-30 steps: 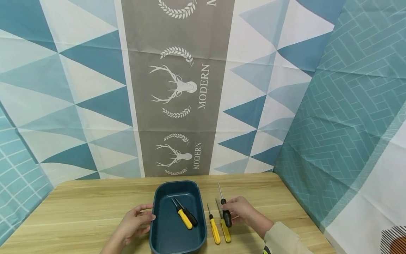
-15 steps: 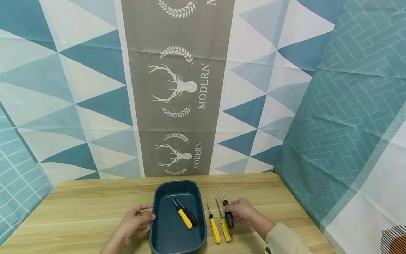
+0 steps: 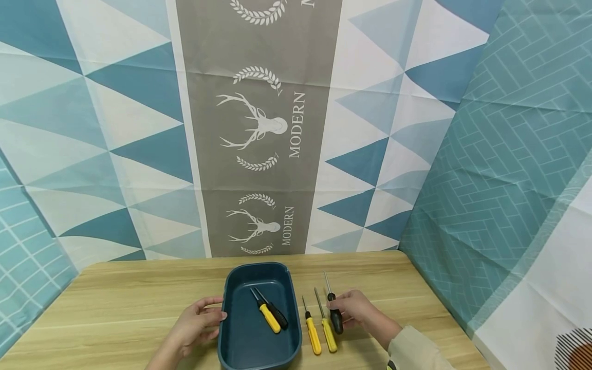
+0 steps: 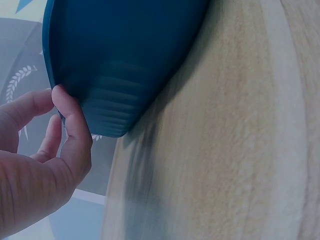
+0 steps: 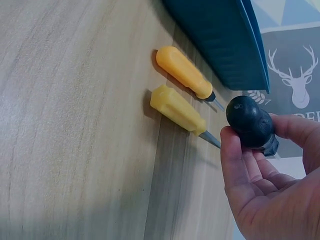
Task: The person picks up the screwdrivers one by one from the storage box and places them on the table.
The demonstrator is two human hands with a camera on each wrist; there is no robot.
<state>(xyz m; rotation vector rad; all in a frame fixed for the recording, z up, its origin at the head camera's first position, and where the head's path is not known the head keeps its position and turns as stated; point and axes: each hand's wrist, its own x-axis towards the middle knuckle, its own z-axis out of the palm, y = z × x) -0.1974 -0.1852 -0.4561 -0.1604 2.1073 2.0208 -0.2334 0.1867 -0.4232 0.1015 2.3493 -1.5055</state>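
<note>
My right hand (image 3: 353,307) holds a black-handled screwdriver (image 3: 335,319) by its handle, its shaft pointing away from me. In the right wrist view the butt of the black handle (image 5: 243,111) sits between thumb and fingers, raised over the table. To its left lie a dull-yellow screwdriver (image 3: 329,335) and an orange-yellow screwdriver (image 3: 313,336), side by side. My left hand (image 3: 199,325) grips the left rim of a dark blue box (image 3: 223,339); in the left wrist view the fingertips (image 4: 61,95) are at its rim. Inside the box lie a yellow-handled screwdriver (image 3: 270,318) and a black-handled one (image 3: 280,317).
The wooden table (image 3: 139,303) reaches back to a patterned cloth wall (image 3: 259,154). Another cloth, teal (image 3: 499,154), hangs along the right side.
My right hand has shifted a little to the right with the black-handled screwdriver, which no longer overlaps the dull-yellow one in the head view. The left hand and box stay put.
</note>
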